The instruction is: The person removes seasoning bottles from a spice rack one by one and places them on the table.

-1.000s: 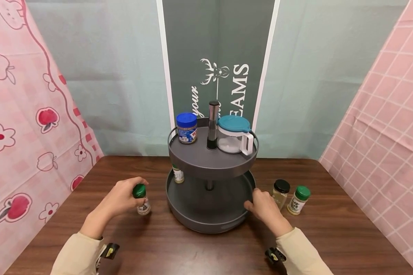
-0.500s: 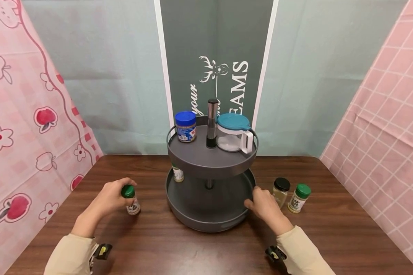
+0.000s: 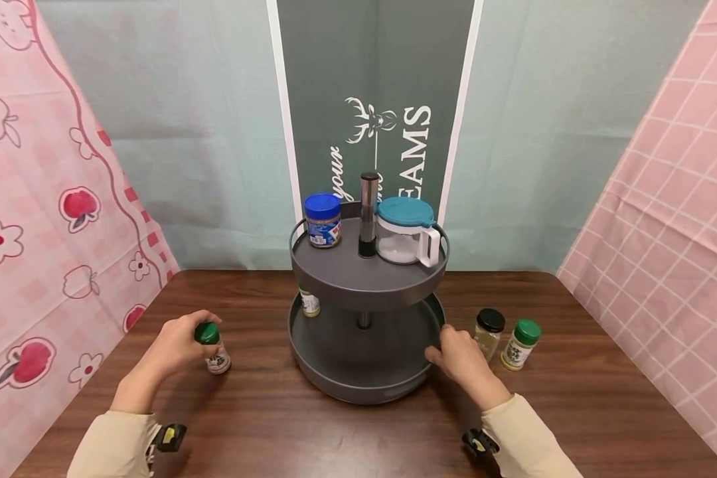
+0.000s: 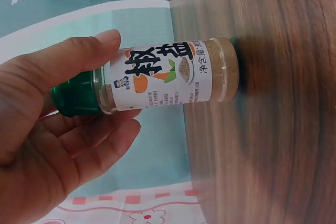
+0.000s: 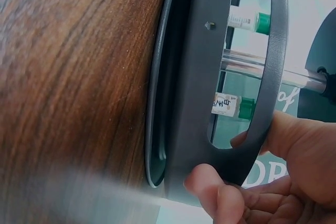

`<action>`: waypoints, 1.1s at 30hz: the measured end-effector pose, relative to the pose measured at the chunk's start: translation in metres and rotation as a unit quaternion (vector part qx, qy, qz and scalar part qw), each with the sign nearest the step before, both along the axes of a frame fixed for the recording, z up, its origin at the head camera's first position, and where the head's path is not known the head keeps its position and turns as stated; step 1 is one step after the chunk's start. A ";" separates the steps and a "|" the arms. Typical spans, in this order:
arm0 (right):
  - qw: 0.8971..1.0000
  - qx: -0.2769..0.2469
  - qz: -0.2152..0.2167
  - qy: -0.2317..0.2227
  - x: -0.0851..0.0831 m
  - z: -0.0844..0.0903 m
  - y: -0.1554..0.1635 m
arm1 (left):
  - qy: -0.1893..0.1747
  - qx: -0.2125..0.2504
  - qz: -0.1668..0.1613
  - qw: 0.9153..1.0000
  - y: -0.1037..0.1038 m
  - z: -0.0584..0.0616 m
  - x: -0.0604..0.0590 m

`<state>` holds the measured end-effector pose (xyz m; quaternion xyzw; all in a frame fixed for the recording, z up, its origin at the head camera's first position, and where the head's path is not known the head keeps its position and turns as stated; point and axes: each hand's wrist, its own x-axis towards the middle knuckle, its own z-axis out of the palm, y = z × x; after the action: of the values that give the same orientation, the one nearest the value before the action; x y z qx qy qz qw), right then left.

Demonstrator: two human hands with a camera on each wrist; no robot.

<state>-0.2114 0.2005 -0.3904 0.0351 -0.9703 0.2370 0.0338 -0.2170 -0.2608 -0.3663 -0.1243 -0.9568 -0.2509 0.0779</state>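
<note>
My left hand (image 3: 170, 345) grips a spice jar (image 3: 218, 362) by its green lid and neck, left of the rack. The jar stands upright, its base right at the tabletop; its white label (image 4: 157, 74) faces the left wrist camera. On the other side, my right hand (image 3: 463, 358) holds the rim of the lower tray (image 3: 367, 395) of a dark grey two-tier rack. In the right wrist view the thumb and fingers of the right hand (image 5: 283, 171) close round the tray's wall (image 5: 194, 103) beside its slot.
On the upper tray (image 3: 364, 282) are a blue-lidded jar (image 3: 324, 222) and a clear pitcher (image 3: 400, 242) with a teal lid. A small spice jar (image 3: 311, 305) stands in the lower tray. Right of the rack are a black-lidded jar (image 3: 488, 335) and a green-lidded jar (image 3: 520, 345).
My left hand has moved left with the spice jar, away from the rack. The right hand stays on the tray's rim, and the rack has not visibly turned.
</note>
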 end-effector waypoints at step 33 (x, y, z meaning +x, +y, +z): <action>1.000 0.006 0.006 0.007 0.005 0.000 -0.001 | 0.025 0.017 0.005 1.000 -0.006 -0.011 0.000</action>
<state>-0.2069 0.1991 -0.3902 0.0424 -0.9713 0.2309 0.0388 -0.2174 -0.2670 -0.3771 -0.1241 -0.9508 -0.2635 0.1052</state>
